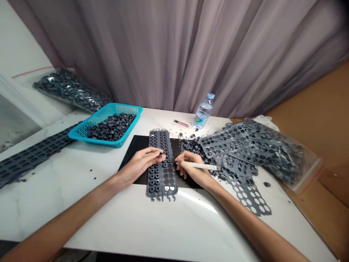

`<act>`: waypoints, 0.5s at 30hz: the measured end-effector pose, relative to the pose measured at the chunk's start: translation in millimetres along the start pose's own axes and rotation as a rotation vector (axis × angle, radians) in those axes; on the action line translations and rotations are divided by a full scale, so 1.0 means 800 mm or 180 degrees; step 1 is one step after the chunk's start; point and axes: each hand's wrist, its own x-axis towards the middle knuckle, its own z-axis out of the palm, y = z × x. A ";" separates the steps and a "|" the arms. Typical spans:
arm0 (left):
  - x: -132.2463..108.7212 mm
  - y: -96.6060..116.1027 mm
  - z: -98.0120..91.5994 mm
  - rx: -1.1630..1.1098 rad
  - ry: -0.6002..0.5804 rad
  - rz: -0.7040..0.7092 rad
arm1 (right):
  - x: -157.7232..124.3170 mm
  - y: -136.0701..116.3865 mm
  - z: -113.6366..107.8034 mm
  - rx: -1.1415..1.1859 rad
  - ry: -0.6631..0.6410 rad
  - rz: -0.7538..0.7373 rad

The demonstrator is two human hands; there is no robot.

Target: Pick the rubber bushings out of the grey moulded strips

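From where I sit, my left hand [141,163] lies on the left edge of the grey perforated strip [161,165], fingertips curled onto a small dark ring; whether they pinch it or only press it I cannot tell. My right hand [192,165] is closed around a thin pale stick [199,166], its tip at the strip's right edge. The strip lies lengthwise on a black mat [136,147] at the table's centre. Its upper rows and left columns carry dark rings, while the lower right holes show through empty.

At 10 o'clock sits a teal basket [81,131] of rings, at 1 o'clock a water bottle [203,112] and small pink snips [180,123]. At 3 o'clock, a heap of spent strips [245,149] crowds close to my right wrist. The white table [136,218] lies bare toward 6 o'clock. A long strip at 9 o'clock [24,158] is cut off by the frame.
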 end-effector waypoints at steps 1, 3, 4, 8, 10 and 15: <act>-0.003 0.001 0.002 -0.0022 -0.0065 -0.0099 | 0.000 0.001 0.000 -0.0024 0.0123 -0.0021; -0.008 0.003 0.006 -0.0045 -0.0201 -0.0240 | 0.001 0.002 0.000 -0.0138 0.0395 -0.0042; -0.010 0.005 0.008 -0.0065 -0.0278 -0.0287 | 0.002 0.002 -0.001 -0.0206 0.0526 -0.0046; -0.018 0.013 0.015 -0.0228 -0.0540 -0.0375 | 0.001 -0.001 -0.006 -0.0450 0.0961 -0.0144; -0.021 0.016 0.017 -0.0302 -0.0587 -0.0406 | -0.001 -0.004 -0.007 -0.0623 0.1143 -0.0222; -0.025 0.016 0.019 -0.0344 -0.0653 -0.0489 | -0.007 -0.010 -0.003 -0.1159 0.1267 -0.0356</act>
